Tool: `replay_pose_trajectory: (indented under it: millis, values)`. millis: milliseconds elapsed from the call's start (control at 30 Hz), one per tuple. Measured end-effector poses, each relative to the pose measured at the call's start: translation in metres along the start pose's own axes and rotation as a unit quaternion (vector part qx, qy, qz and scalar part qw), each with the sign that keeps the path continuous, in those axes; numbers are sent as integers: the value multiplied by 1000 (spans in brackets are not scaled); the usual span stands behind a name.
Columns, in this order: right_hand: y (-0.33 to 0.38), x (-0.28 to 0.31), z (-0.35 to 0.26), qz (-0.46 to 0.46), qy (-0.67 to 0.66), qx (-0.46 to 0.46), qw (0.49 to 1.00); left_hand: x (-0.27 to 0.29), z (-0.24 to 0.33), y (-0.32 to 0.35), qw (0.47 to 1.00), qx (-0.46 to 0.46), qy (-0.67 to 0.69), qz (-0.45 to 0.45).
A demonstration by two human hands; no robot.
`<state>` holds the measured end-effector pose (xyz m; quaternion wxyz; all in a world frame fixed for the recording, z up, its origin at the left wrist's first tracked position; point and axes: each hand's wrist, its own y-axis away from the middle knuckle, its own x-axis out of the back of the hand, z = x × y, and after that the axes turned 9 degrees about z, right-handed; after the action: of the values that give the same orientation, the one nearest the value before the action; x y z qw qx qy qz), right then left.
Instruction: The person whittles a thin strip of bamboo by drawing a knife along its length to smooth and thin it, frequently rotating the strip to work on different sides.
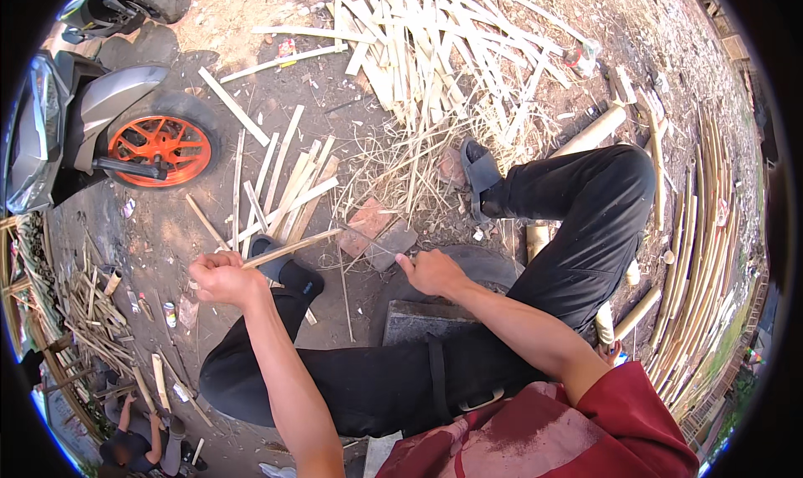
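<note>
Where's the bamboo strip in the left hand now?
Head view, left of centre: the bamboo strip slants up rightward from the left hand, passing in front of the left sandal, tip near the reddish brick.

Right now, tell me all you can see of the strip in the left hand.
The strip is slim, nearly straight, tan, bamboo-like. The left hand grips it in a fist, hiding that part; the rest juts rightward, sloping up in the picture, toward a reddish brick. A thin tool in the right hand lies close to its free end; contact is unclear.
</note>
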<state>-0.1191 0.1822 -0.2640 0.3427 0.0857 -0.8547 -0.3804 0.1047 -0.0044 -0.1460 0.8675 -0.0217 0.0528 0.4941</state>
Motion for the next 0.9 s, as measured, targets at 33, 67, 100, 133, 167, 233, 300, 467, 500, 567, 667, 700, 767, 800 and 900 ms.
replay_pose_trajectory:
  millis: [33, 67, 100, 133, 167, 233, 300, 467, 500, 567, 667, 700, 767, 800, 900]
  values:
    - [13, 3, -16, -8, -1, 24, 1000, 3, 0, 2, 1000, 3, -12, 4]
    - [19, 5, -23, -16, -1, 49, 999, 9, 1, 6, 1000, 2, -20, -16]
    - [5, 3, -12, 7, 8, 17, 1000, 5, -1, 6, 1000, 4, -9, -18]
    - [-5, -12, 15, 15, 10, -28, 999, 10, -4, 7, 999, 10, -18, -25]
    - [-10, -20, 29, 31, 10, -65, 997, 10, -3, 4, 999, 9, -18, -33]
    - [-25, 2, 18, 24, 22, -27, 999, -2, 5, 5, 1000, -6, 8, -3]
    - [-1, -12, -1, 7, 11, 12, 1000, 3, -2, 8, 1000, -18, -17, 4]
    - [-9, 6, 39, 9, 36, -109, 993, 7, -2, 1, 998, 10, -11, 56]
    - [-11, 6, 31, 9, 24, -65, 998, 1, -1, -4, 999, 0, -7, 36]
    - [12, -4, 4, -12, 5, 0, 1000, 7, -5, -3, 1000, -3, -26, -3]
    - [12, -23, 12, -2, -16, -57, 998, 9, -3, -4, 1000, 5, -21, 19]
    - [4, -33, 27, 26, -28, -77, 996, 5, 0, -3, 999, 4, -11, 30]
    - [0, -35, 48, 54, 3, -97, 994, 5, 3, -7, 998, 13, -17, 59]
    - [0, -28, 46, 35, 6, -100, 994, 7, 3, -10, 997, 18, -20, 75]
    - [3, -20, 25, -7, -20, -50, 999, 24, 0, -16, 999, 31, -1, -25]
